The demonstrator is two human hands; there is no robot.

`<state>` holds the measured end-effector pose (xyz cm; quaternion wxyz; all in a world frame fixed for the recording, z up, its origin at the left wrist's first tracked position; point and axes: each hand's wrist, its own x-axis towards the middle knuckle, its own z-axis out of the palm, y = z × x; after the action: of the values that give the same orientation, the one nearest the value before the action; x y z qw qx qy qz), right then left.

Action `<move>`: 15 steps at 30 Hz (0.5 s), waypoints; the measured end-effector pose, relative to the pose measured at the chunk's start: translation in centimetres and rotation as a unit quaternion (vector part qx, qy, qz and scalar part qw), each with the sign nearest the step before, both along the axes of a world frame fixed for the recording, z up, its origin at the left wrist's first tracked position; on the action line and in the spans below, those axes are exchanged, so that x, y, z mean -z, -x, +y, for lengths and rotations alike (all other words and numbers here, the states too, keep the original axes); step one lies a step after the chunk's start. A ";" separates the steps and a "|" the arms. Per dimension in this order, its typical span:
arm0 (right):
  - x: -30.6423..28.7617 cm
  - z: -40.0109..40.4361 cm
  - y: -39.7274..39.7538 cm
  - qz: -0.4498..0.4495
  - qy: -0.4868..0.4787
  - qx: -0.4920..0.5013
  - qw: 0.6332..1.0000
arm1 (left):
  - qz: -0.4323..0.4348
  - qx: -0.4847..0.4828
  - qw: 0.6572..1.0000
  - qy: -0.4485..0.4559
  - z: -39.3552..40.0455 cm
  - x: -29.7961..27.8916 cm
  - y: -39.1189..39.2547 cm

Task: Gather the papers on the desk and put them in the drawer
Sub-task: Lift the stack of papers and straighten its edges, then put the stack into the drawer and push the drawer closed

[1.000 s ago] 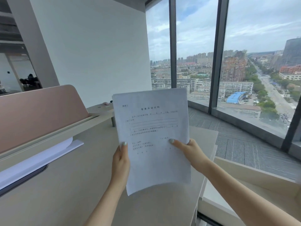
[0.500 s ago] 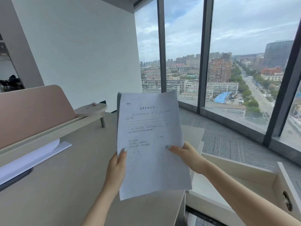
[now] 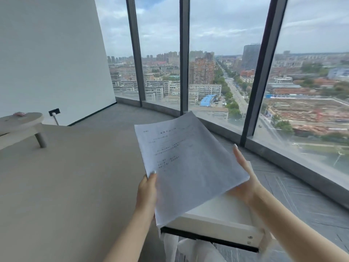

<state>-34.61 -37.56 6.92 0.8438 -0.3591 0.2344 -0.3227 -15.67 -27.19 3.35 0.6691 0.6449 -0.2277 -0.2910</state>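
Observation:
I hold a stack of white printed papers (image 3: 187, 163) with both hands, tilted flat-ish above the open drawer (image 3: 217, 224). My left hand (image 3: 146, 193) pinches the stack's lower left edge, thumb on top. Under the right side is my right hand (image 3: 243, 178), fingers spread along that edge. The pale drawer sticks out from the right end of the beige desk (image 3: 75, 186), and the papers hide most of its inside.
A small raised shelf on a short leg (image 3: 24, 125) stands at the desk's far left, with a small pink object on it. Tall windows with dark frames (image 3: 184, 53) curve round ahead. Grey floor lies to the right of the drawer.
The view has swung right, away from the pink panel. The papers have gone from upright to tilted flat and now hang over the open drawer. My right hand has slid underneath.

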 end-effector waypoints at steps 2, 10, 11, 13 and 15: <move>1.9 0.0 1.6 -0.058 0.001 0.028 0.998 | 0.020 -0.031 0.999 0.003 -2.3 0.4 2.1; 9.2 1.1 1.6 0.071 -0.051 0.187 0.979 | 0.057 -0.061 0.996 0.031 -6.9 4.5 10.2; 9.7 0.7 1.8 0.108 -0.054 0.226 0.966 | 0.057 -0.049 0.996 0.042 -6.9 5.1 10.9; 10.5 -0.1 2.5 0.164 -0.050 0.272 0.947 | 0.040 -0.006 0.997 0.060 -6.8 6.0 12.2; 10.9 -1.0 3.3 0.214 -0.033 0.290 0.932 | 0.012 0.064 0.996 0.056 -6.7 7.2 13.0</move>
<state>-37.95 -38.52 -3.98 0.6550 -0.3076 0.5136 -0.4610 -28.62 -33.91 -3.80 0.6869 0.5867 -0.2762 -0.3280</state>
